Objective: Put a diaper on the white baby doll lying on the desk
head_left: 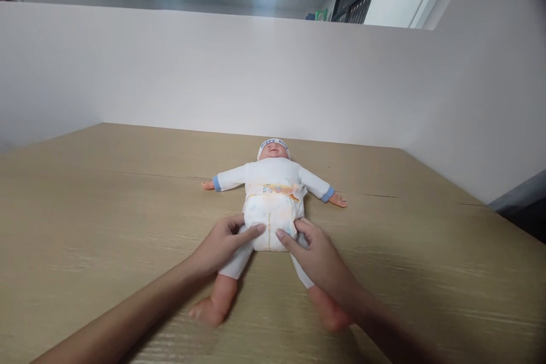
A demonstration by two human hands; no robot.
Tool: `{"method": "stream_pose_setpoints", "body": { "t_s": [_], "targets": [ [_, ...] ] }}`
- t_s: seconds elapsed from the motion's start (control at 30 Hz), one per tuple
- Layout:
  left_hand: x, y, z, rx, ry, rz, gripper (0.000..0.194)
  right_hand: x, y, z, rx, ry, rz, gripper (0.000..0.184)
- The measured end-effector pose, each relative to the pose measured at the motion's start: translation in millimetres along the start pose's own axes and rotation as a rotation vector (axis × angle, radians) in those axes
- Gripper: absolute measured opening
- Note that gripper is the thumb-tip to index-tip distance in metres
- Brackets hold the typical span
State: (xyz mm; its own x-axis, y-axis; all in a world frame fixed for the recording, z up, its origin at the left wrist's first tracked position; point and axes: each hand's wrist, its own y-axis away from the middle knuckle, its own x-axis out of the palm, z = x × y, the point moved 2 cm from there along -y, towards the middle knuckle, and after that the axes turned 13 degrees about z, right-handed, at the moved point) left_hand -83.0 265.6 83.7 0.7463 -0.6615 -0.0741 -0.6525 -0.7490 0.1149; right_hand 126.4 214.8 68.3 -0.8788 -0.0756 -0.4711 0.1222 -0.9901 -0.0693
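Observation:
A baby doll (273, 169) in a white outfit with blue cuffs and a lettered headband lies on its back, arms spread and bare feet towards me. Around its hips is a white diaper (273, 209) with an orange patterned waist strip and a yellow line down the front. My left hand (227, 242) grips the diaper at the left leg opening, thumb on the front and fingers tucked at the side. At the right leg opening my right hand (318, 250) holds it the same way. The fingertips of both hands are partly hidden.
The doll lies on a wood-grain table (106, 227) with narrow seams across it. A white partition wall (222, 74) rises behind the table and continues along the right. A dark object (526, 210) stands beyond the right edge.

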Motion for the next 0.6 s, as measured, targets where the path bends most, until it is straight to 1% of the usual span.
{"method": "stream_pose_setpoints", "body": {
  "t_s": [0.1, 0.17, 0.23, 0.3, 0.4, 0.6],
  "targets": [
    [-2.4, -2.2, 2.1, -0.005, 0.101, 0.059, 0.049, 0.5, -2.6, -2.4, 0.005, -0.260, 0.067, 0.036],
    [-3.4, -2.4, 2.9, -0.008, 0.154, 0.075, 0.050, -0.1, -2.8, -1.6, 0.027, -0.348, 0.083, 0.037],
    [-4.0, -2.5, 3.6, -0.003, 0.204, 0.086, 0.052, -1.2, -1.8, -0.5, 0.047, -0.352, 0.079, 0.039],
    [-4.2, -2.7, 4.3, 0.008, 0.237, 0.107, 0.054, -2.4, -0.7, -0.7, 0.071, -0.303, 0.071, 0.042],
    [-5.1, -2.9, 4.9, 0.023, 0.232, 0.114, 0.056, -3.6, -0.2, -3.4, 0.088, -0.262, 0.048, 0.048],
    [-5.0, -2.9, 5.9, 0.027, 0.221, 0.110, 0.053, -3.5, -3.5, -5.4, 0.081, -0.326, 0.049, 0.057]
  ]
}}
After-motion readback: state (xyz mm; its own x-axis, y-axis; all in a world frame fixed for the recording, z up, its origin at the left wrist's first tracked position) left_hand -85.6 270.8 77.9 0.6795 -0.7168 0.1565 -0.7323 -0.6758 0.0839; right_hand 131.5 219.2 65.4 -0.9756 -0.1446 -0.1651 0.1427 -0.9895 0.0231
